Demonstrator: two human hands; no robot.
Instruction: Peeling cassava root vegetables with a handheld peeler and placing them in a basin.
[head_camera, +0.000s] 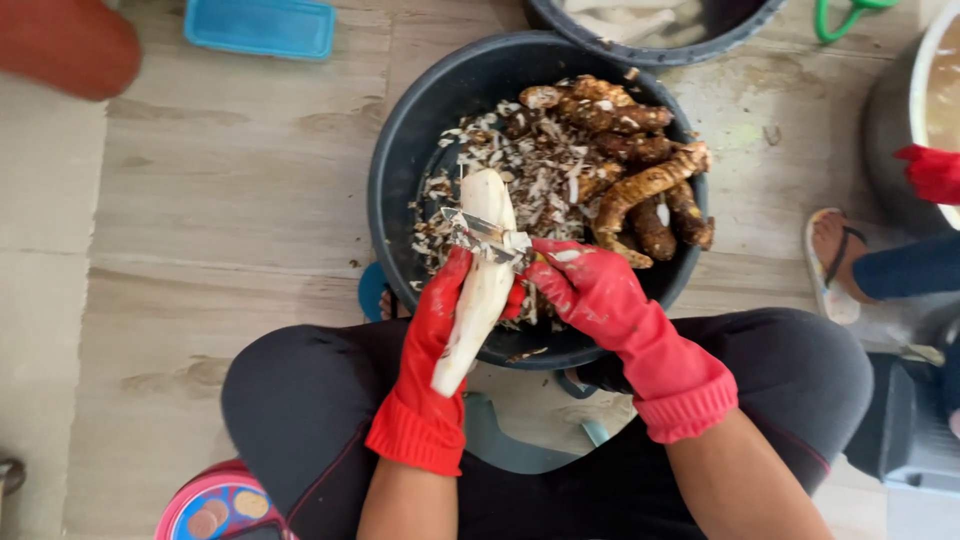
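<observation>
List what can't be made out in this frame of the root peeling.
- Head view: the left hand, gloved red, has its fingers hidden behind the peeled root.
- The peeler handle is buried in the right hand.
- Dark tub: its bottom is covered by peelings and unpeeled roots.
- Second tub and grey pot: cut off by the frame edges.
- Another person's sandalled foot: the rest is out of frame.

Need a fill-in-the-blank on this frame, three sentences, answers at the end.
1. Both hands wear ____ rubber gloves.
2. The left hand holds a peeled white root, and the right hand holds a ____ against it.
3. The unpeeled brown roots lie in a dark round ____, among peelings.

Missing words: red; knife; basin
</observation>
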